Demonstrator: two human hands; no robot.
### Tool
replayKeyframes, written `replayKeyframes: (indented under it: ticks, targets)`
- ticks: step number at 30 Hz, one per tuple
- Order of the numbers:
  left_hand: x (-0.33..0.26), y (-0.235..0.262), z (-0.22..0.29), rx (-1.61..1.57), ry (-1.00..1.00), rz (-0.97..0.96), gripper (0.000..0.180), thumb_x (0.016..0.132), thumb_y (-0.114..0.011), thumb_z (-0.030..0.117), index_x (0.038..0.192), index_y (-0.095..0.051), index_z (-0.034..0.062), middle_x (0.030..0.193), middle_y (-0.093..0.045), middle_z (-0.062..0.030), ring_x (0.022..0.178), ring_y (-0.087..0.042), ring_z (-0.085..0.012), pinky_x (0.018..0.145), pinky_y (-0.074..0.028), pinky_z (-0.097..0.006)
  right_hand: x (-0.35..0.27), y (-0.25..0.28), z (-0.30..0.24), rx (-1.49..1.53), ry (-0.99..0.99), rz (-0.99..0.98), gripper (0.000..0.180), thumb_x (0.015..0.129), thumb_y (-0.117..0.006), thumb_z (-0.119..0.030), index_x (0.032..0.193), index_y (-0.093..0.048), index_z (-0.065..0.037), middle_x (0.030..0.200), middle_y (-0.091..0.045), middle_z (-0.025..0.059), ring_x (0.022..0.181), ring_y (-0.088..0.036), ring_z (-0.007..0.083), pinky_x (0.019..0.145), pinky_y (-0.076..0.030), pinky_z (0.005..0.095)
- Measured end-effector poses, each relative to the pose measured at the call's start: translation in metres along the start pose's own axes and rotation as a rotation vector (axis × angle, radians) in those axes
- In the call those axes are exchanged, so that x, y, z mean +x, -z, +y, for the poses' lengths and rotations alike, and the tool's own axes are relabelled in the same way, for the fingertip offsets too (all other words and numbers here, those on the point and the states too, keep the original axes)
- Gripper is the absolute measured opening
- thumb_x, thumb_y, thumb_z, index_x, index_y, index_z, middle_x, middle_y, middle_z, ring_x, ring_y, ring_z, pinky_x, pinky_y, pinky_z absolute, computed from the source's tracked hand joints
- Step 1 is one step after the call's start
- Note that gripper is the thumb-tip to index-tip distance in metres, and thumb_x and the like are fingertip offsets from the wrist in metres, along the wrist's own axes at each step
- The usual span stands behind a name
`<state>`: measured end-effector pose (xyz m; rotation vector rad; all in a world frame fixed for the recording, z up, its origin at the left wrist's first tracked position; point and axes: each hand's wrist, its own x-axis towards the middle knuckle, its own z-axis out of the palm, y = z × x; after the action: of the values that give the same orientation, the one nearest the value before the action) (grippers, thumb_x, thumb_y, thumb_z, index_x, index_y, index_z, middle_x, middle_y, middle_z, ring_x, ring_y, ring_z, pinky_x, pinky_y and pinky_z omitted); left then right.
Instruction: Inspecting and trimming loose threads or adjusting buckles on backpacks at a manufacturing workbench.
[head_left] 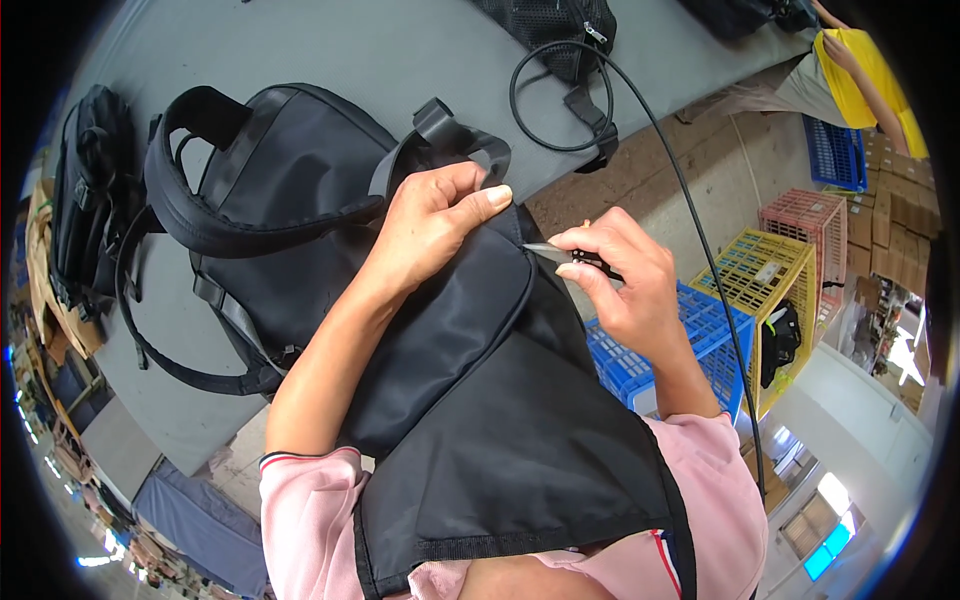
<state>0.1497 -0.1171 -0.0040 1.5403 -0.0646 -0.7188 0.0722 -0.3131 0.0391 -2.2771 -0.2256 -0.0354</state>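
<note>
A black backpack [440, 310] lies across the table edge and against my body, its padded straps looping out to the left. My left hand [425, 225] is closed, thumb on top, pinching the fabric edge near a webbing strap [435, 125]. In my right hand [625, 275] is a pair of small thread snips [548, 252], with pale metal blades and a dark handle partly hidden by my fingers. The blade tips point left and meet the seam at the backpack's edge, just below my left thumb. Any thread there is too fine to make out.
A grey table [400, 50] spreads ahead; another black bag [95, 200] lies at its left, a mesh bag [560, 35] at its far side. A black cable [690, 200] hangs on the right. Blue [720, 340] and yellow [775, 260] crates stand beyond. A person holds yellow material [870, 80].
</note>
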Motion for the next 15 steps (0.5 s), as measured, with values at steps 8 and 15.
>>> replayKeyframes:
  ticks: [8, 15]
  targets:
    - [-0.028, -0.002, 0.010, -0.050, -0.571, 0.041, 0.013, 0.084, -0.062, 0.012, 0.092, -0.058, 0.0030, 0.085, -0.064, -0.0066, 0.095, -0.058, -0.0182, 0.103, -0.030, -0.039, -0.012, -0.005, 0.016, 0.430, -0.076, -0.010, 0.018, 0.075, -0.068, -0.003, 0.093, -0.066, -0.001, 0.075, -0.052, 0.0039, 0.057, -0.050, 0.0089, 0.051, -0.037, 0.0229]
    - [-0.034, 0.008, -0.014, -1.025, -0.246, 0.127, 0.057, 0.101, -0.022, 0.043, 0.055, -0.039, 0.0134, 0.040, -0.026, 0.0028, 0.045, -0.029, -0.0131, 0.073, -0.037, -0.031, -0.007, -0.014, 0.023, 0.710, -0.265, -0.105, 0.015, 0.079, -0.066, -0.002, 0.094, -0.066, 0.001, 0.081, -0.051, 0.0023, 0.061, -0.049, 0.0063, 0.054, -0.038, 0.0194]
